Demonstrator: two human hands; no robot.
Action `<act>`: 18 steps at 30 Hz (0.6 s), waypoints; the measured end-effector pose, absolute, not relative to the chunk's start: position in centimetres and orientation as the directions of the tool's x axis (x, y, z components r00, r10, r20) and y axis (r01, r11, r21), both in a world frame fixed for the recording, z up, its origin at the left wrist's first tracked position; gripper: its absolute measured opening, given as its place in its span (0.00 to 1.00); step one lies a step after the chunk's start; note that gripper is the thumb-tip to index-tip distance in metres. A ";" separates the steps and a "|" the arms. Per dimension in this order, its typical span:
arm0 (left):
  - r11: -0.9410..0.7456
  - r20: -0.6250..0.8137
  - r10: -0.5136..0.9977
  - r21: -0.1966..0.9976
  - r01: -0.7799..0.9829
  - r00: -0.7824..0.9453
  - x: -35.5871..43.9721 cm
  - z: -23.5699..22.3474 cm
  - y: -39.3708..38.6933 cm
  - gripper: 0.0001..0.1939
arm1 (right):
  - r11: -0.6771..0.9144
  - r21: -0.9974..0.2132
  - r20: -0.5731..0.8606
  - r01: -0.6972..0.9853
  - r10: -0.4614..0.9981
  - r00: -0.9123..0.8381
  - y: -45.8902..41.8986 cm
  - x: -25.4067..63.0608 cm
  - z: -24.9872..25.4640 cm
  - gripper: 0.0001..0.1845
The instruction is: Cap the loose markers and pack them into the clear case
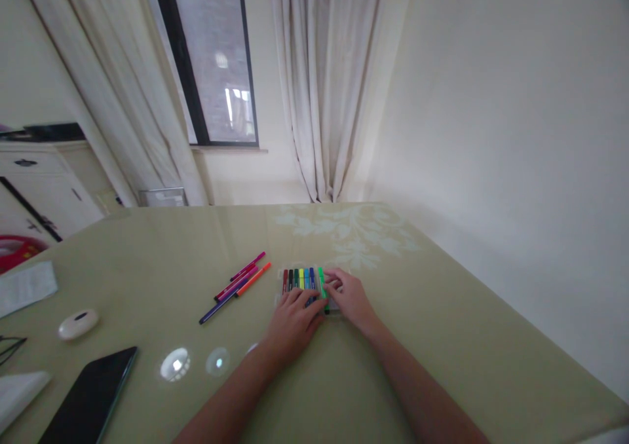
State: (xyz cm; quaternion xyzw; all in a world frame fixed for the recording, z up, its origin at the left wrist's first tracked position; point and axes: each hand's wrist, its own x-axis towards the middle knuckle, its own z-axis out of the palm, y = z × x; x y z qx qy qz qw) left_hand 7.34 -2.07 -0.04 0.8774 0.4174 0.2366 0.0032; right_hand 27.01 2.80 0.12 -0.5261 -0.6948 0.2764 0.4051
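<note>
A clear plastic case [279, 287] lies on the table with several felt-tip pens [295, 279] side by side in it: dark red, black, green, yellow and blues. My left hand [293, 319] rests over the lower part of these pens, its fingers stretched out and hiding their ends. At the right of the row is a bright green felt-tip pen [322, 279], slightly tilted. The thumb and fingers of my right hand [350, 296] close on its side. Left of the case, several loose pens [240, 280] in pink, purple, dark blue and orange lie in a slanted group.
The table [442, 352] has a pale leaf pattern at its far side and meets a white wall [515, 136] on the right. A dark tablet [91, 395], a white mouse [77, 325] and a folded paper [29, 288] lie at the left.
</note>
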 end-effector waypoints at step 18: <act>-0.309 0.490 0.858 0.257 0.916 0.152 2.6 1.8 -0.2 0.14 | 0.326 -0.625 0.289 0.709 0.941 -0.177 1.5 26.7 1.7 0.10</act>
